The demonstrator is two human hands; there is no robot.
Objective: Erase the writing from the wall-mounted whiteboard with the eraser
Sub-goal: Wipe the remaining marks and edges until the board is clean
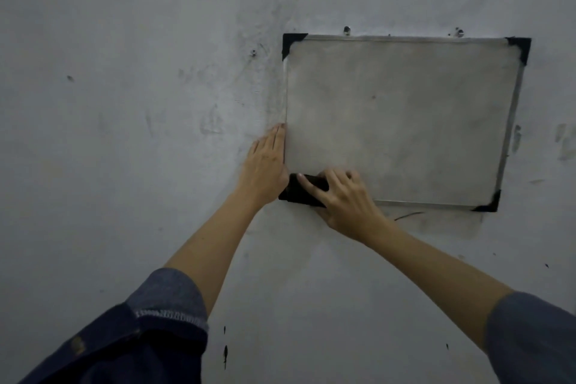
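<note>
Right hand grips black eraser at whiteboard lower-left corner; left hand, fingers straight, lies flat against the board's left edge.

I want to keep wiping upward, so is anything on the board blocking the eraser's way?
Nothing visible does. The eraser, gripped by the right hand, sits at the whiteboard's lower left corner; the left hand rests flat beside the frame.

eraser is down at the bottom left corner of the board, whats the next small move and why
Probably slide the eraser rightward along the bottom edge of the whiteboard. The right hand grips it at the lower left corner, the left hand rests flat against the left frame edge as a brace, and grey smudging remains across the lower surface. No clear writing is visible.
</note>
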